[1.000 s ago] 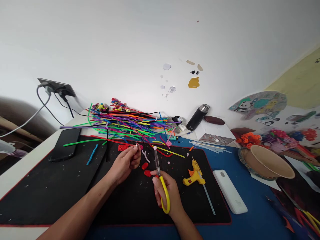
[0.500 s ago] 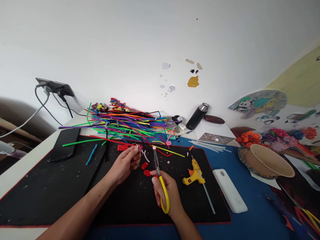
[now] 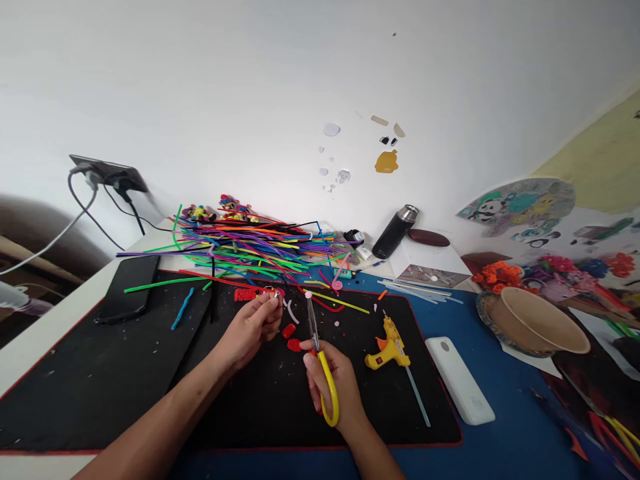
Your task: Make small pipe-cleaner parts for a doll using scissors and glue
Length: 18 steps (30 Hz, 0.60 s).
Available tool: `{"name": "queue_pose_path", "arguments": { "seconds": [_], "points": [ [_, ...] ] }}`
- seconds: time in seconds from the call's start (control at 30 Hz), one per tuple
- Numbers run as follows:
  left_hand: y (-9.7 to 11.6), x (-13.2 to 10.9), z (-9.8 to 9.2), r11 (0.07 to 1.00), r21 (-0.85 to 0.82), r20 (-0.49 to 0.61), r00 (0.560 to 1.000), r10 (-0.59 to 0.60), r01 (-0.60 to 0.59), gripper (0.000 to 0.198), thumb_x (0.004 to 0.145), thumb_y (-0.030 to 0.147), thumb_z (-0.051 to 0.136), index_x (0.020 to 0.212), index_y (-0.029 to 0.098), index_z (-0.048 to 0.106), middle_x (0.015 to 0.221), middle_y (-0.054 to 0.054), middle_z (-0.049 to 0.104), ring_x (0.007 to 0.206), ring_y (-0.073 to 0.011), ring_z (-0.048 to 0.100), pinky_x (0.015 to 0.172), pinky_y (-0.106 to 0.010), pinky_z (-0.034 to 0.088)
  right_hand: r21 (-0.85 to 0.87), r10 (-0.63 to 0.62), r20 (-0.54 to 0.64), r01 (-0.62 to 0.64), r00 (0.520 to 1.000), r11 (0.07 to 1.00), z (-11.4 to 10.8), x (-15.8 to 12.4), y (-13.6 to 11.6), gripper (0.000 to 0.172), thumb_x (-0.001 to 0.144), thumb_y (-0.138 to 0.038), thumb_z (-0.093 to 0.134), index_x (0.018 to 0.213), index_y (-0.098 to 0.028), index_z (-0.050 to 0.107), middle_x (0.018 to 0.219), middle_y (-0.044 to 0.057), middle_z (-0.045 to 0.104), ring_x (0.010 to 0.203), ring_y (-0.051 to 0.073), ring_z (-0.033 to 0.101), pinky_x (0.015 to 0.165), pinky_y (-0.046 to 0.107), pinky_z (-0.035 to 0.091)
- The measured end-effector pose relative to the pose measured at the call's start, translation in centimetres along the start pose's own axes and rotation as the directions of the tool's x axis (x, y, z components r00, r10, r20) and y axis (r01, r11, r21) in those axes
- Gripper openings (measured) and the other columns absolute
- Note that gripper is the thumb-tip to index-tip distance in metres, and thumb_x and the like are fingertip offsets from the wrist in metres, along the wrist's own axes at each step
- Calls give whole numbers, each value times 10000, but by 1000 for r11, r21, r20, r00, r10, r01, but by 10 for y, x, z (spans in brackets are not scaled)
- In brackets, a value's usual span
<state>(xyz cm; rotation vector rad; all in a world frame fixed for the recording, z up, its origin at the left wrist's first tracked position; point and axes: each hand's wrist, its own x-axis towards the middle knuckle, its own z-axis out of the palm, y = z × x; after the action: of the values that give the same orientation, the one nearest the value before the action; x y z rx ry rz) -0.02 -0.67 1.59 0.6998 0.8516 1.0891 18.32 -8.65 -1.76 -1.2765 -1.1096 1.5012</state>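
My right hand (image 3: 334, 383) grips a pair of scissors (image 3: 328, 393) by the yellow handle, blades pointing away from me and close together. A small pale pink piece (image 3: 309, 295) shows at the blade tips. To the left, my left hand (image 3: 255, 327) pinches a tiny whitish bit (image 3: 277, 295) between thumb and forefinger; its kind is too small to tell. Between the hands lie two short red fuzzy pieces (image 3: 294, 345) and a curved pale lilac strip (image 3: 291, 312). A larger red coiled piece (image 3: 245, 294) lies just beyond my left hand.
A heap of coloured pipe cleaners (image 3: 260, 250) spreads along the wall. On the right are a yellow glue gun (image 3: 393, 350), a white power bank (image 3: 460, 380), clear glue sticks (image 3: 420, 290) and a tan bowl (image 3: 545, 320). A black flask (image 3: 395, 232) leans at the back; a phone (image 3: 129, 290) lies left.
Almost nothing differs. Both hands keep their places, the scissors stay at the same spot, and the view has shifted very slightly.
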Motion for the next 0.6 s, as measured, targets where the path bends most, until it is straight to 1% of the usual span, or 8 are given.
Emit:
{"name": "queue_pose_path", "arguments": {
  "seconds": [0.13, 0.27, 0.33, 0.5, 0.6],
  "points": [
    [-2, 0, -1, 1000, -21, -4, 1000, 7, -7, 428, 790, 484, 850, 803, 176, 555, 643, 85, 355, 512, -52, 258, 465, -203, 168, -3, -3, -4, 3, 1000, 1000, 0, 1, 0, 670, 838, -760, 679, 1104, -144, 696, 446, -105, 450, 291, 54, 363, 320, 160, 287],
    [-4, 1, -3, 997, -78, 20, 1000, 22, -20, 350, 849, 447, 805, 919, 146, 641, 697, 54, 415, 554, -63, 336, 486, -198, 223, -2, -2, 1, 2, 1000, 1000, -1, 0, 0, 664, 842, -747, 686, 1123, -146, 702, 454, -101, 461, 293, 54, 376, 324, 158, 290],
    [-4, 1, -4, 995, -94, 28, 999, 18, -15, 339, 870, 437, 785, 966, 136, 663, 707, 46, 429, 565, -68, 352, 493, -198, 241, -4, 0, 6, 0, 1000, 1000, -1, 0, 0, 658, 850, -737, 687, 1136, -145, 701, 463, -98, 468, 297, 53, 383, 328, 156, 294],
    [-2, 1, -2, 994, -111, 21, 1000, -1, 3, 327, 850, 417, 804, 934, 137, 659, 699, 43, 437, 560, -68, 360, 493, -193, 254, 1, -6, 10, 6, 1000, 1000, -1, 0, -1, 670, 843, -749, 686, 1131, -144, 706, 447, -97, 461, 298, 57, 375, 328, 161, 290],
    [-1, 0, -1, 994, -113, 5, 1000, 2, -2, 336, 832, 414, 814, 948, 136, 665, 698, 43, 444, 556, -68, 367, 495, -194, 262, -3, -10, 12, 10, 1000, 1000, -1, 0, -2, 677, 844, -752, 682, 1134, -141, 701, 443, -100, 454, 297, 58, 370, 328, 163, 284]
  ]
}}
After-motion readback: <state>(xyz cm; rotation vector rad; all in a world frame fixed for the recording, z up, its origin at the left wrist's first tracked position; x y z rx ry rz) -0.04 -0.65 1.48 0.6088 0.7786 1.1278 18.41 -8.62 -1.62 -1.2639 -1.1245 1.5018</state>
